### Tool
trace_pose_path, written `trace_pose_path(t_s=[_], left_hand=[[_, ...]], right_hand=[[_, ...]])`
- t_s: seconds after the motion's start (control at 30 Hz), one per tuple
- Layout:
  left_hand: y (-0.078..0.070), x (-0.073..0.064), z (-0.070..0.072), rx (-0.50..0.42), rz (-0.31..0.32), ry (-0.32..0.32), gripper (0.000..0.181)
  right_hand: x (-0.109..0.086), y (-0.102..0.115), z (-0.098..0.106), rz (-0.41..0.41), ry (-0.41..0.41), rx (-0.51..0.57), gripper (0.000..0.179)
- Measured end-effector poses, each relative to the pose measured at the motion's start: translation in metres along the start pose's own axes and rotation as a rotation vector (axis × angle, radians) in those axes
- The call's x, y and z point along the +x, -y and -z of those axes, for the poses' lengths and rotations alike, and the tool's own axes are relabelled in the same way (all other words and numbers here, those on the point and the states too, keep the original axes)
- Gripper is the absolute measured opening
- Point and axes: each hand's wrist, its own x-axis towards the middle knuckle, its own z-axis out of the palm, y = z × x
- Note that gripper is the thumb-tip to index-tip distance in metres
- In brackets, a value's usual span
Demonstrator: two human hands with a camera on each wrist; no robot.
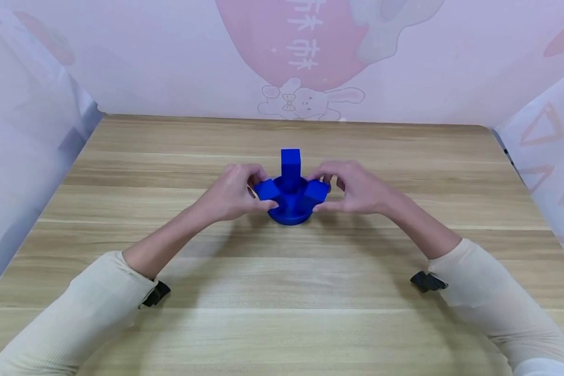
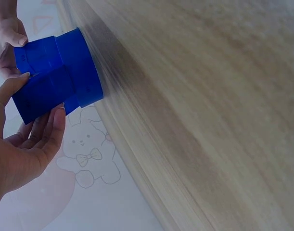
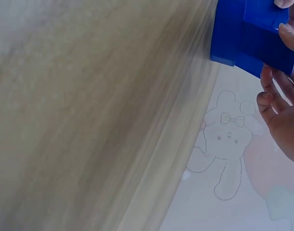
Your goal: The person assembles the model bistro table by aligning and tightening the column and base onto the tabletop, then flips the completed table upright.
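Note:
A blue round base (image 1: pixel 290 220) with a raised rim stands on the table, and three blue blocks rise from it. The far block (image 1: pixel 290 162) is upright with no hand on it. My left hand (image 1: pixel 232 193) pinches the left block (image 1: pixel 266 190), thumb on the near side and fingers on the far side. Across from it, my right hand (image 1: pixel 359 188) grips the right block (image 1: pixel 316 191) the same way. In the left wrist view the base's side wall (image 2: pixel 82 67) shows close to the tabletop. The right wrist view catches the right hand's curled fingers (image 3: pixel 276 94) beside the block.
The wood-grain table (image 1: pixel 282 292) reaches back to a pale wall panel (image 1: pixel 169 68) printed with rabbits and a large pink shape. White printed side panels (image 1: pixel 552 130) border it left and right. Dark wrist-worn devices (image 1: pixel 427 282) sit at both sleeve cuffs.

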Motion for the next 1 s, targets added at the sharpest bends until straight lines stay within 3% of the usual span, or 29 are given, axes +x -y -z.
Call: trace_pose_path(t_s=[0.27,0.43,0.63,1.0], left_hand=[[0.001,0.001,-0.001,0.003,0.013,0.005,0.035],[0.002,0.001,-0.001,0.007,0.008,0.003,0.035],[0.002,0.001,-0.002,0.007,0.002,-0.001,0.034],[0.0,0.0,-0.002,0.021,-0.001,-0.023,0.033]], right_hand=[[-0.001,0.003,-0.004,0.003,-0.032,-0.03,0.052],[-0.005,0.01,-0.014,-0.089,-0.094,-0.07,0.051],[-0.005,0.021,-0.025,-0.226,-0.183,-0.111,0.035],[-0.008,0.024,-0.032,-0.255,-0.264,-0.149,0.037]])
